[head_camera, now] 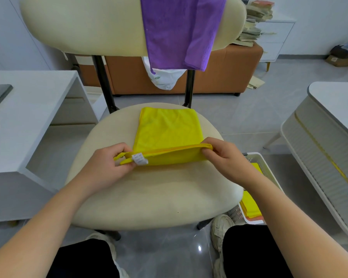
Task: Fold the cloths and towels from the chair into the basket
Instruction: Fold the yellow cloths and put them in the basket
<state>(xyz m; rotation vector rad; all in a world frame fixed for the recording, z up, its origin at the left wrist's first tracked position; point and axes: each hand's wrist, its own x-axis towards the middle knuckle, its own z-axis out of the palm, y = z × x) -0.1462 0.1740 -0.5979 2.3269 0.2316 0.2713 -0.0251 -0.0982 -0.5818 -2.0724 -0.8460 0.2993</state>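
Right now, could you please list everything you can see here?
chair: one, cream, centre
yellow cloth: one, yellow, on chair seat
purple towel: one, purple, draped over chair back
white item: one, white, hanging behind chair back
basket: one, white, floor at right
folded cloths: stack, yellow, inside basket
desk: one, white, left
table: one, white, right
bench: one, brown, behind chair
paper stack: one, pale, upper right
left hand: one, pinching cloth's left corner
right hand: one, pinching cloth's right corner

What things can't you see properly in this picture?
All in the head view:
- basket: mostly hidden by the chair seat and the right arm; the cloths inside cannot be counted.
- label on the yellow cloth: print too small and blurred to read.
- purple towel: top cut off by the picture's upper edge.
- white cloth: mostly hidden behind the purple towel.
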